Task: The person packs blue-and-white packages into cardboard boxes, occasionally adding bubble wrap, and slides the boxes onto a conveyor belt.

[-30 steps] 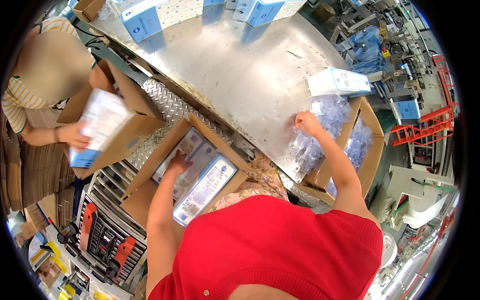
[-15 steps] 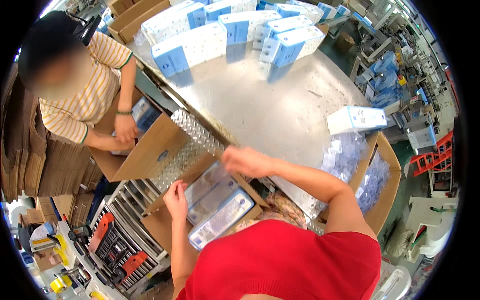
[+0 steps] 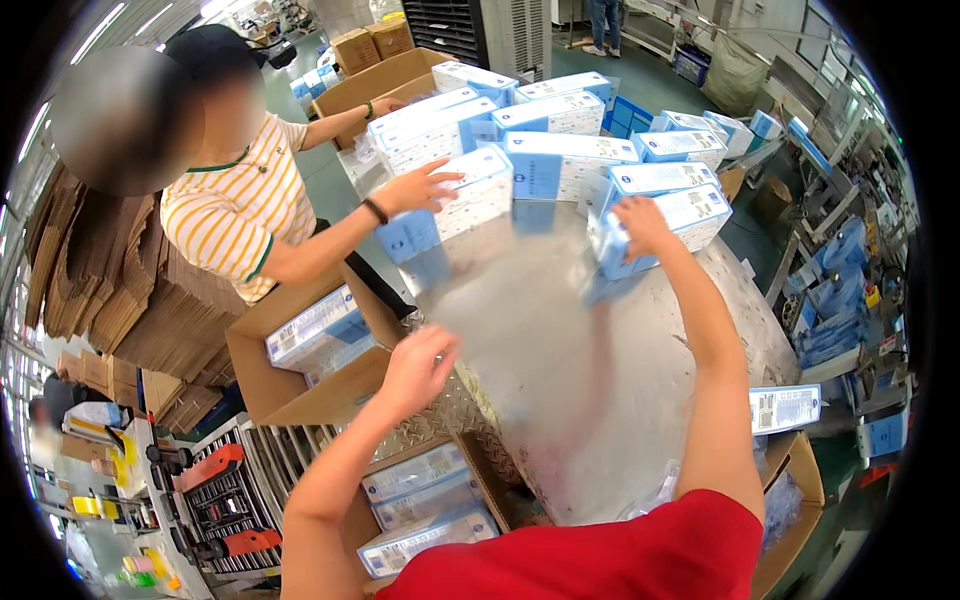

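My right hand (image 3: 643, 228) is stretched out over the metal table (image 3: 540, 330), its fingers closed on the near end of a blue-and-white carton (image 3: 685, 220). Another such carton stands right behind it. My left hand (image 3: 420, 368) hovers above the table's left edge, fingers curled and slightly blurred, with nothing visible in them. Below it stands an open cardboard box (image 3: 490, 480) with several blue-and-white cartons (image 3: 425, 540) packed inside. A co-worker's hand (image 3: 420, 190) lies on a carton (image 3: 470, 195) at the table's far left.
Several more cartons (image 3: 570, 150) stand in rows along the far edge. A second open box (image 3: 270, 385) with cartons stands before the co-worker. At the right are a lone carton (image 3: 785, 408) and a box (image 3: 800, 460) of clear plastic pieces. A roller conveyor (image 3: 285, 465) runs at lower left.
My view has tilted up toward the table. My right hand has gone from the near box to a carton at the far right. My left hand has lifted off the box. The co-worker now reaches for cartons.
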The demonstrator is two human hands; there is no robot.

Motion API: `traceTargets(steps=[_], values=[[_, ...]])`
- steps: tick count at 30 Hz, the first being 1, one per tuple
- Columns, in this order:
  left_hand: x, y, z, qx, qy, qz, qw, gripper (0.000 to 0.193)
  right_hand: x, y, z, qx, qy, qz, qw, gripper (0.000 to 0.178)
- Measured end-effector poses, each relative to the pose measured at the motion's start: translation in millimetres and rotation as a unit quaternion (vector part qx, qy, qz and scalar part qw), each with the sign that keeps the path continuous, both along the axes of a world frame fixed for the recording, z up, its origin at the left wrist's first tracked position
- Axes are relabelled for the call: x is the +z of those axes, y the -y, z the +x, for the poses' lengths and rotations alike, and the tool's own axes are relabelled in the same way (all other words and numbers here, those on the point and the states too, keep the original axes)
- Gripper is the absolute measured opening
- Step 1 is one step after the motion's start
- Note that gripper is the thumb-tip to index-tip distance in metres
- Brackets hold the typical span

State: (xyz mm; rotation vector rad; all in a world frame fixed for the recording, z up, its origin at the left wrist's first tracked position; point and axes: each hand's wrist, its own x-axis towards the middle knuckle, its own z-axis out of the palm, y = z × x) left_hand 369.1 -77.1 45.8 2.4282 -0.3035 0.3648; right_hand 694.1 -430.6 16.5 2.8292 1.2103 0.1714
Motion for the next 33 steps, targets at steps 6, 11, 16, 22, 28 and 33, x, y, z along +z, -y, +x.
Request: traceTargets(steps=[6,11,16,22,28,33], values=[[11.8,63.9,104.4,-0.104,-0.027,0.183,0.977,0.083,14.6,-58.7,-63.4,0.115,-0.123,0.193,0.967,0.068],[-14.9,157.4,83.5,-0.209,-0.318,0.157,0.911,0.115,7.5,24.0,36.4,-0.074,0.018,0.071,0.995,0.067],[-23.6,155.0,69.7,-0.207,-0.136,0.198,0.948,0.099,-18.2,35.5,83.5,-0.128,0.102,-0.006,0.987,0.087],[-25.7,175.4,41.3,-0.12,-0.101,0.254,0.954,0.09,13.0,-57.5,1.9,-0.022,-0.089,-0.041,0.995,0.092],[-30.9,148.2,43.0,-0.067,-0.1,0.104,0.987,0.075,-4.0,-51.2,-76.4,-0.013,-0.177,0.098,0.979,0.084],[83.0,48.1,-57.6,0.007,0.099,-0.087,0.991,0.089,-25.0,-57.6,-100.3,-0.18,-0.552,0.396,0.711,0.062]])
